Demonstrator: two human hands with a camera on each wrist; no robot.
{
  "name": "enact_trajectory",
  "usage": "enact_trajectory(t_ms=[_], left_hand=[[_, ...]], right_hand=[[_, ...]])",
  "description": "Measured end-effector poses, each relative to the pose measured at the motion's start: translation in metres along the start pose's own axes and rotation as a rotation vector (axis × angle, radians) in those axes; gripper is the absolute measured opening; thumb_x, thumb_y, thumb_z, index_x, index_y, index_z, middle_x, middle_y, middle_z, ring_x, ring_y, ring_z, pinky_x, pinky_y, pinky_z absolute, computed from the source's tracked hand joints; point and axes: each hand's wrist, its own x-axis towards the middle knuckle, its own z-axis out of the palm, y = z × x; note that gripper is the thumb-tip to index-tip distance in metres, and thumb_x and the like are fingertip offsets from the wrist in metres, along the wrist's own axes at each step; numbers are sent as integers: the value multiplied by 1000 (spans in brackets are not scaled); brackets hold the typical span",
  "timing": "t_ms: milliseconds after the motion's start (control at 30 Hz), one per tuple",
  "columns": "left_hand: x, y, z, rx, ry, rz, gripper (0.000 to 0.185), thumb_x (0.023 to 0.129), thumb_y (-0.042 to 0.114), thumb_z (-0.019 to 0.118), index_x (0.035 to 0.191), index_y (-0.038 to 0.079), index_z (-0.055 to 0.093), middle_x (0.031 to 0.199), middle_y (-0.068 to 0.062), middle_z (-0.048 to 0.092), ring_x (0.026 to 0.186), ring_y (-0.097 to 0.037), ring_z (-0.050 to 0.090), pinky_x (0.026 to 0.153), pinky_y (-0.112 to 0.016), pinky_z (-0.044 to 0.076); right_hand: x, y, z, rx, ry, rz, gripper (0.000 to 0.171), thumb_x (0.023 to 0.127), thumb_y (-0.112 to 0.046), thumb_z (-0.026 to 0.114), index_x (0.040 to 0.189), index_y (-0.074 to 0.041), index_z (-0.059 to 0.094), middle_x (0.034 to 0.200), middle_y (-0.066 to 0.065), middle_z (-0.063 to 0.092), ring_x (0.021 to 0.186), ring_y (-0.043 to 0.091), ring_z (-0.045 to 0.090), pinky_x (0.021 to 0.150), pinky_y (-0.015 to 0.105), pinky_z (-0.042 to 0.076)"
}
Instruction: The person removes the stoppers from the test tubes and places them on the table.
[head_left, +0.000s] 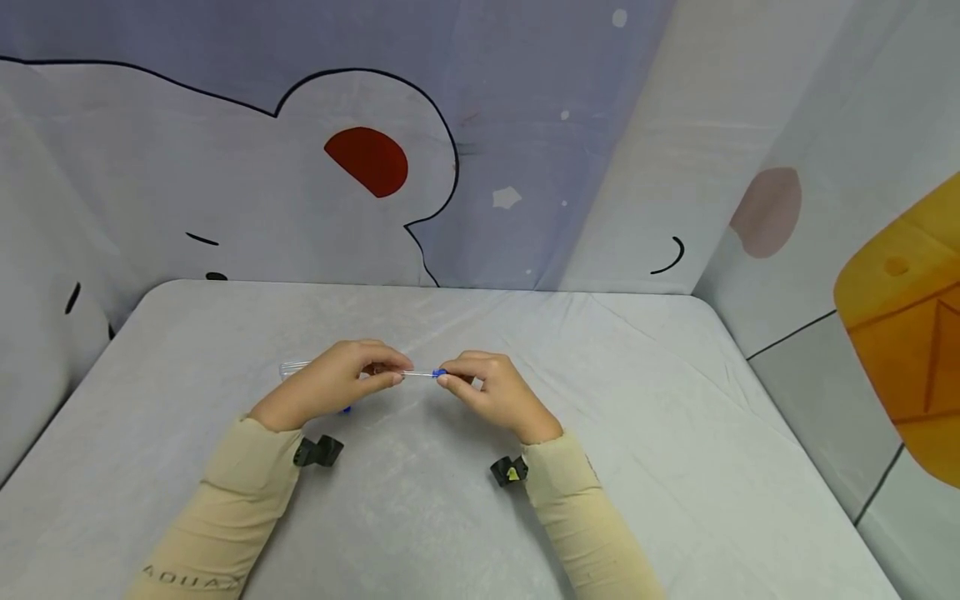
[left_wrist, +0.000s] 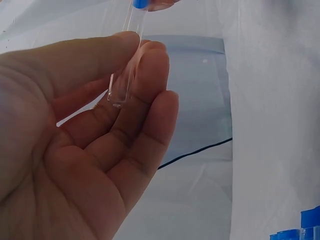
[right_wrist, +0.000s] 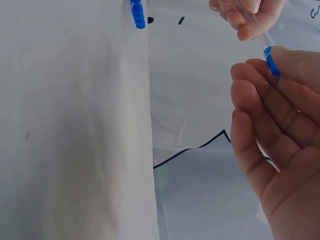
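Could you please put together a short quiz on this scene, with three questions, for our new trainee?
1. Multiple choice: what does the right hand pinch? (a) a spoon; (b) a cap; (c) a key.
2. True or false: the left hand holds the clear tube.
3. Fill in the colour: in the left wrist view, the other caps at the lower right are ____.

Key: 1: b; 2: true; 3: blue.
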Motion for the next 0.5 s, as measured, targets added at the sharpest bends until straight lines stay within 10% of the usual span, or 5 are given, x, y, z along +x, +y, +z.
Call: enact_trajectory(t_ms=[500], left_hand=[[0,1,1,28,-9,5,23,100,16,67,120,6,74,105,3,71,89,-12,61,80,-37,52]], right_hand=[[0,-2,3,-49,66,-9,10,95,-10,71,95,-3,79,79,0,68,72,8,57,66,36,53]])
